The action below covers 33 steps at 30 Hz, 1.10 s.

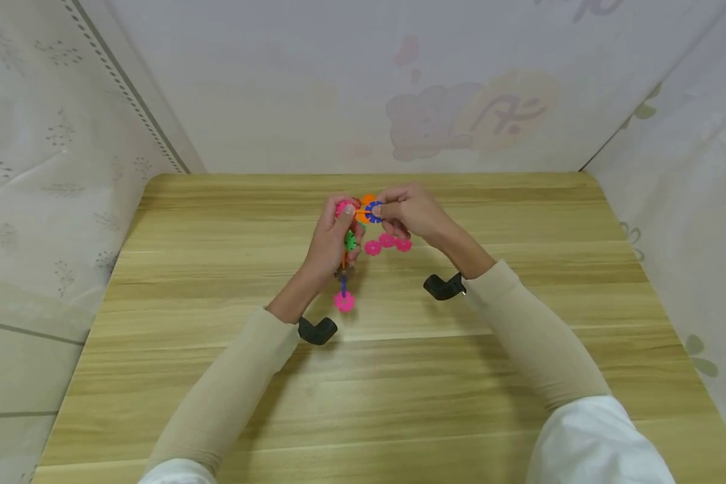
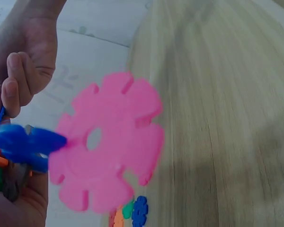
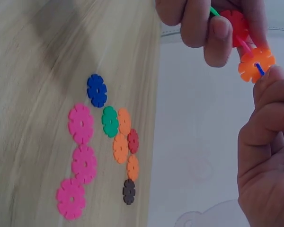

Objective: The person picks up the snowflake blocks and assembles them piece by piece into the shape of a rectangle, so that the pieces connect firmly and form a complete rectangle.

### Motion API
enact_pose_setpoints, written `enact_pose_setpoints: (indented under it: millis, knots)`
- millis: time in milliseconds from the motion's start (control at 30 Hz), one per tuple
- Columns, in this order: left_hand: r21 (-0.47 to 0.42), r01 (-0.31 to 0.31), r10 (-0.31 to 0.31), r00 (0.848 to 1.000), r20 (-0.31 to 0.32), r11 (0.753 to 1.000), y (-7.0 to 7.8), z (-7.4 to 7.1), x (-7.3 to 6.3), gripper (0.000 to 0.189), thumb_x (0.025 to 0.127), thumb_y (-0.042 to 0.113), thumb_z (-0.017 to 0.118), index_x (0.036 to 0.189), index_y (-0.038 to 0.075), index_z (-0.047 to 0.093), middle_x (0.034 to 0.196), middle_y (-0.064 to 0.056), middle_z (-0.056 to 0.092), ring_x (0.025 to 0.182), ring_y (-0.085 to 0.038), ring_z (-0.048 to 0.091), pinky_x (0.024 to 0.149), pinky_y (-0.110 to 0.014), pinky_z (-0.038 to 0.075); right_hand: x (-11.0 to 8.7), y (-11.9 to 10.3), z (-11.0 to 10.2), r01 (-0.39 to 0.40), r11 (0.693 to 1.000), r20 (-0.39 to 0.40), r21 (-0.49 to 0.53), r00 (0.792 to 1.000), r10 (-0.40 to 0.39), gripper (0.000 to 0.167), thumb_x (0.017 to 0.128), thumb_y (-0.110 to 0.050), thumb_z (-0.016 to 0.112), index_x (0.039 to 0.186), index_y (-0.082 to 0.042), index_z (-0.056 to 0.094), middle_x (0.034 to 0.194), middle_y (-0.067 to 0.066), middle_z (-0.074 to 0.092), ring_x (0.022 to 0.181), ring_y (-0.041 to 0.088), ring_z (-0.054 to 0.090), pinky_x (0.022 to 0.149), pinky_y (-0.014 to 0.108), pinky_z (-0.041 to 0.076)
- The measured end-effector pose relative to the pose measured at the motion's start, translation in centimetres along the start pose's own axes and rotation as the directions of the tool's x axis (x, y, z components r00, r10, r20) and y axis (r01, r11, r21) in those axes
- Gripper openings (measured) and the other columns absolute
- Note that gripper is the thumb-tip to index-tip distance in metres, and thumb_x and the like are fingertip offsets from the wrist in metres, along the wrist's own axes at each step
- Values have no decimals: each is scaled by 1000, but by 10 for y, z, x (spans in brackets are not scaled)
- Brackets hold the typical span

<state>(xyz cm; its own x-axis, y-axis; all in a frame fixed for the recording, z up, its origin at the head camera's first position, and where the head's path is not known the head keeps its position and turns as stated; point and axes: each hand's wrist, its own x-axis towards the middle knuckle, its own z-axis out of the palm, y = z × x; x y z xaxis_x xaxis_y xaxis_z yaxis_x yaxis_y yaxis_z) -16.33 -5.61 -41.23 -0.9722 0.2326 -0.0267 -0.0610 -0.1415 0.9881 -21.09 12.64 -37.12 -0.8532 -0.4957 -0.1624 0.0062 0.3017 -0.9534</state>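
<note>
So a chain of flower-shaped discs (image 1: 350,240) is held up over the far half of the wooden table (image 1: 399,390), roughly central. It's gripped by the left hand (image 1: 325,249), and its near end is finished off with a pink disc (image 2: 109,165). Toward the far side, a blue disc (image 1: 372,219) is pinched by the right hand (image 1: 416,212), its edge met by an orange disc (image 3: 250,68). Whether those two are fully locked can't be told. Three loose pink discs (image 3: 80,170) are laid touching in a row, just on the near side of the right fingers. Farther off, more loose ones can be seen: a flat blue one (image 3: 97,97), a green one (image 3: 107,127), three oranges (image 3: 120,155), a red one (image 3: 133,146) and a dark one (image 3: 128,198).
</note>
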Motion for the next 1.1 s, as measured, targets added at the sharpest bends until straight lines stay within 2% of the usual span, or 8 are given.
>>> enact_pose_setpoints:
  millis: [133,200,333,533,700,833,1100]
  knots:
    - [10,5,-5,1000,-4,1000,1,2,-1,22,107,33,30,119,16,37,73,-4,47,46,-15,40,40,-23,39,0,0,0,1,1000,6,-11,1000,-1,31,97,-12,55,69,1,51,53,6,47,40,18,38,41,31,32]
    - [1,6,-6,1000,1,1000,2,2,-1,24,107,33,31,121,13,36,73,-5,47,46,-15,39,41,-24,39,1,0,0,-7,1000,9,-14,1000,7,30,97,-12,55,71,2,52,54,6,48,40,18,38,41,30,32]
    - [-55,17,-18,1000,-8,998,4,1,1,29,107,33,34,125,10,38,73,-6,48,46,-14,42,42,-24,41,2,-2,-2,-18,1000,7,-22,1000,18,28,98,-16,55,75,1,56,55,7,50,41,19,40,42,29,34]
    - [-140,24,-32,998,-55,990,3,-2,3,22,107,32,36,120,17,44,72,-6,52,47,-14,46,43,-22,43,6,1,-8,-21,1000,1,11,1000,21,30,101,-25,53,88,0,64,57,7,52,41,18,42,43,31,38]
    - [-139,31,-44,995,-94,990,3,-5,1,27,107,33,36,125,15,44,75,-6,53,47,-15,47,43,-23,44,10,11,-15,-49,993,-43,103,998,54,31,102,-24,50,104,2,65,58,5,52,41,15,42,43,29,40]
    - [-128,24,-39,992,-118,992,2,-9,0,28,107,32,34,127,15,45,77,-7,53,48,-15,47,44,-22,45,14,20,-19,-67,988,-84,137,993,79,31,103,-22,49,114,3,65,58,5,54,41,14,43,43,27,41]
    - [-124,13,-30,990,-135,992,0,-13,-1,24,107,34,35,123,20,44,79,-6,53,48,-15,46,46,-23,47,22,36,-24,-83,985,-139,151,985,104,25,101,-19,52,111,-3,68,60,5,55,44,14,42,44,27,39]
